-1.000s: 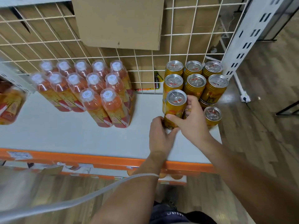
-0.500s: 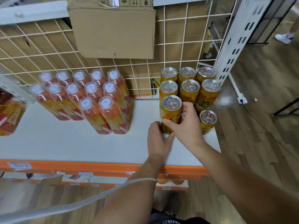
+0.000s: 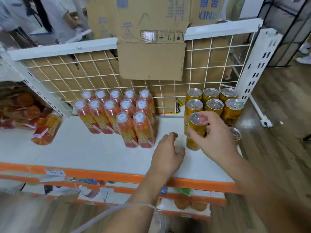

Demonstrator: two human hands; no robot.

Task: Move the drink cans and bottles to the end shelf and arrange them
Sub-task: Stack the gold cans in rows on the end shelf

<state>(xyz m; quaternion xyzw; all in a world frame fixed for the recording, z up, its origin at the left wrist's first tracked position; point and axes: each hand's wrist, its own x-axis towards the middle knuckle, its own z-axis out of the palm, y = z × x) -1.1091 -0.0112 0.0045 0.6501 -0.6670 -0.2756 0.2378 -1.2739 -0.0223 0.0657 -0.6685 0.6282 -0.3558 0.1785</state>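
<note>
Two hands at the shelf's right end, one on a can.
Right hand (image 3: 217,142) grips the front can (image 3: 195,132), fingers (image 3: 210,118) curled round its top; the can stands upright on the white shelf (image 3: 84,153), just before the other cans (image 3: 213,105) at the wire grid (image 3: 202,68). Left hand (image 3: 168,155) hovers beside it, loosely curled, holding nothing. Bottles (image 3: 117,113) stand grouped further left.

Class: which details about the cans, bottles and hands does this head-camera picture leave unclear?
Head view: label on the front can, covered by the right hand and blurred.
Head view: front-right can, mostly behind the right hand.
Head view: left hand, fingertips curled under; shelf contact unclear.
</note>
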